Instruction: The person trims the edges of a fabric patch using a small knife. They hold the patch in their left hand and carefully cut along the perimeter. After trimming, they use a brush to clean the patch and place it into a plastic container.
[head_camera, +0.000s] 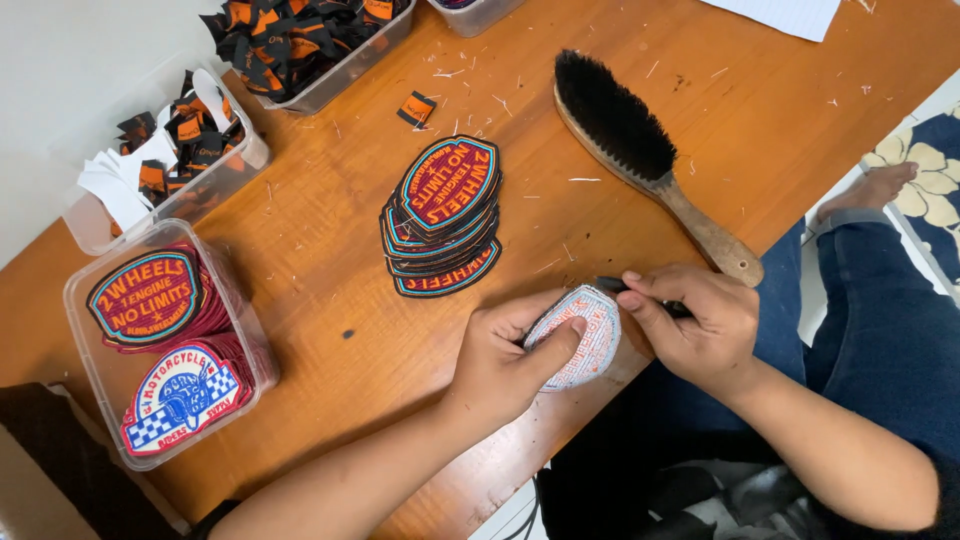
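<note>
A clear plastic tub at the left is holding embroidered patches. A fanned stack of oval patches is lying mid-table on the wood table. The left hand is pinching a shield-shaped patch, pale backing up, its long axis tilting up-right at the table's near edge. The right hand is closing around a dark tool, tip touching the patch's top. A wooden brush with black bristles is lying above.

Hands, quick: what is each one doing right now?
Left hand: closed on a patch, held face down at the table edge.
Right hand: closed on a dark tool, its tip at the patch.
</note>
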